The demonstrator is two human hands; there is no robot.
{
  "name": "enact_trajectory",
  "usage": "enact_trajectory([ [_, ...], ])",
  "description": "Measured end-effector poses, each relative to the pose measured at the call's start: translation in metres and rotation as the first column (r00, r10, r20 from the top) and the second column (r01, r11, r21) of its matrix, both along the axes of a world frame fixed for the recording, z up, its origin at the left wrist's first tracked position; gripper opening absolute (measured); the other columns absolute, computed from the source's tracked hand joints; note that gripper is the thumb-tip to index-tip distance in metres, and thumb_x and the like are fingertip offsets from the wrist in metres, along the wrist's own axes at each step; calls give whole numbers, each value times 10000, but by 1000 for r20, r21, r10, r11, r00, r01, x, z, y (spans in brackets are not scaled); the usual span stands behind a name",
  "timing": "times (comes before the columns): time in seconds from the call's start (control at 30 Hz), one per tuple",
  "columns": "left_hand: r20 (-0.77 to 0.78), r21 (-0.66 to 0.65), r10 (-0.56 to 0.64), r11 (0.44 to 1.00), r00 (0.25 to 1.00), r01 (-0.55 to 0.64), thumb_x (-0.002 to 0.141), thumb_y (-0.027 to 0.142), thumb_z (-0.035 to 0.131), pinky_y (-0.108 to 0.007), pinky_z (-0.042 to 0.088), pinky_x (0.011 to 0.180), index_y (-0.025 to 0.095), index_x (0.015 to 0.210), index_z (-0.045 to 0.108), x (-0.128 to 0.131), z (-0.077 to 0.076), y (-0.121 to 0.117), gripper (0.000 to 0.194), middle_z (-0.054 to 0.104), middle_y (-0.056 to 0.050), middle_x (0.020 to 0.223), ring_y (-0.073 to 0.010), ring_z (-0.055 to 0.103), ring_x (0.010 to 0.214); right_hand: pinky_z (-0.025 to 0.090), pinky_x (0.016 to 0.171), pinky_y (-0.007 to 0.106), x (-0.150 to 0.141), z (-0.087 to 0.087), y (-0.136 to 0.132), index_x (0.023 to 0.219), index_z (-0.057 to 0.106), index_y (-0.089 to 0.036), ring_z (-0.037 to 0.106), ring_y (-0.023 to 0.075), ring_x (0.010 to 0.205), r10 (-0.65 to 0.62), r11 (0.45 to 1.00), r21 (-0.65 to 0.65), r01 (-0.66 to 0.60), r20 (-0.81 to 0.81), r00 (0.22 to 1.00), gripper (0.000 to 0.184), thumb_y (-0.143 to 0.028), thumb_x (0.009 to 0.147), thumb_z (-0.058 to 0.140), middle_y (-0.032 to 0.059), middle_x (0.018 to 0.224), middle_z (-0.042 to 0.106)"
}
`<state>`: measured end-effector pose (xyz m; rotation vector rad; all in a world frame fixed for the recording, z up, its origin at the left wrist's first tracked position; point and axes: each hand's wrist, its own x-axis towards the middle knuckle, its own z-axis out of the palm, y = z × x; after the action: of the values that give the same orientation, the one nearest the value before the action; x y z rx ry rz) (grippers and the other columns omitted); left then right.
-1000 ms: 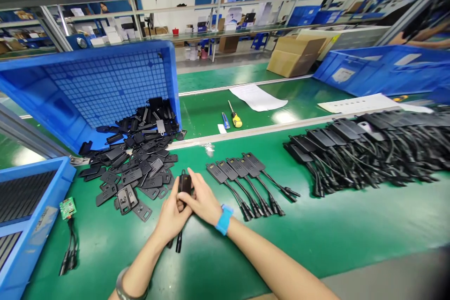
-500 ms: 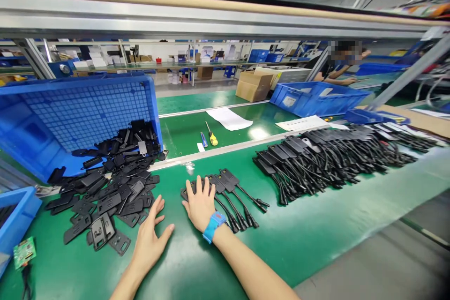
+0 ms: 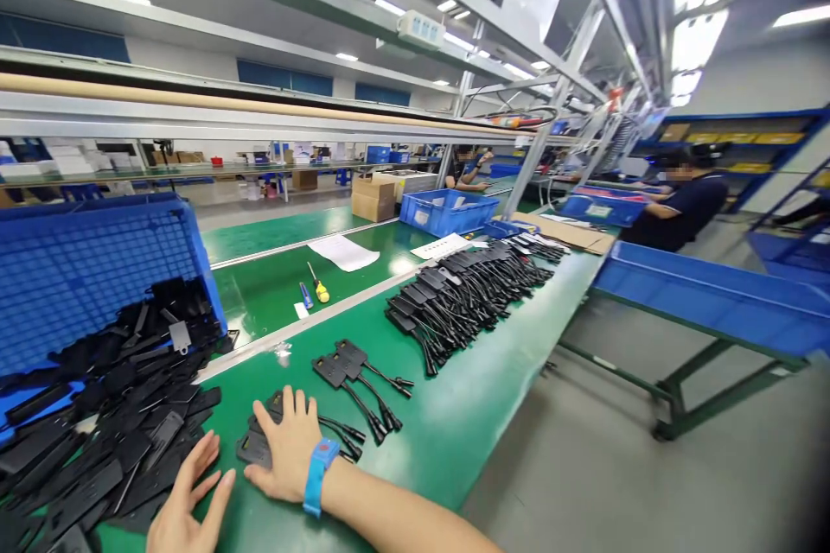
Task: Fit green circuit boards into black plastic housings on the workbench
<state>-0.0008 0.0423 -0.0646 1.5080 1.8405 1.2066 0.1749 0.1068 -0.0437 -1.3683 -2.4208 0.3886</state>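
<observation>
Head view, forward and down
From close behind and above the blue-banded bare right hand (image 3: 290,448), it faces along the glossy green tabletop (image 3: 447,415); far right of the hand seems blurred.

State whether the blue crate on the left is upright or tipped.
Tipped: the blue crate lies on its side, grid base upright, black parts spilling onto the green tabletop.

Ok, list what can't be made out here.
Head view, all:
- black units under the right hand: count, hidden by fingers
- left hand: wrist, cut off by bottom edge
- nearest blue crate: left side, cut off by left edge
- white sheet behind the screwdriver: print, too small
</observation>
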Motion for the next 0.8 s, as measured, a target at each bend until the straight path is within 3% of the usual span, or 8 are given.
enact_trajectory([
  [0.1,13,36,3,999,1000,-4,725,580,619,-441,506,935,283,1278,464,-3,2,2,647,581,-61,1269,-299,623,1035,299,897,637,2,5,4,1326,423,-258,402,442,1151,13,998,57,-14,25,1000,831,-720,648,547,209,1302,423],
  [0.23,30,60,22,998,999,-24,711,573,637,-391,565,834,269,1247,506,-2,5,1,629,631,-63,1202,-296,637,1009,410,771,503,28,30,29,1224,533,-296,511,365,968,-18,997,-77,26,106,994,784,-773,603,529,145,1038,544],
  [0.3,26,61,29,998,999,-30,715,574,631,-375,580,793,263,1246,509,-1,6,0,628,639,-66,1188,-294,643,998,411,775,452,55,45,53,1233,527,-331,521,337,974,-115,985,-112,135,174,978,756,-782,627,505,124,1038,551],
  [0.4,-18,56,22,998,1000,-21,741,582,591,-354,582,781,259,1258,500,-1,5,0,616,636,-66,1193,-282,641,1006,366,820,521,100,56,97,1229,547,-256,479,395,1052,-318,938,-62,341,240,917,705,-715,696,495,185,1116,526],
  [0.47,-51,46,0,999,999,2,760,580,567,-331,584,765,264,1267,491,-2,3,0,602,625,-63,1212,-273,634,1024,342,832,562,127,52,122,1223,560,-194,460,429,1079,-413,894,-57,445,281,866,692,-665,717,515,227,1143,514],
  [0.57,-61,26,-28,999,998,29,774,577,550,-298,594,692,267,1271,482,-5,-3,2,590,622,-64,1216,-271,626,1042,326,860,568,156,29,144,1317,487,-186,440,430,1131,-471,854,-70,516,319,823,719,-655,772,470,251,1216,494],
  [0.7,-68,-15,-41,999,997,40,776,589,537,-282,593,659,275,1262,476,-6,-7,2,581,634,-56,1198,-259,627,1043,209,1001,540,175,-8,150,1465,212,-250,232,372,1338,-464,863,-52,502,313,829,709,-649,883,274,209,1464,272],
  [0.8,-77,-29,-36,999,996,34,774,599,527,-296,592,698,266,1251,485,-3,-4,1,583,641,-59,1186,-252,640,1018,143,1050,515,180,-23,152,1475,150,-267,115,336,1391,-462,870,-33,492,297,836,664,-617,915,224,171,1523,148],
])
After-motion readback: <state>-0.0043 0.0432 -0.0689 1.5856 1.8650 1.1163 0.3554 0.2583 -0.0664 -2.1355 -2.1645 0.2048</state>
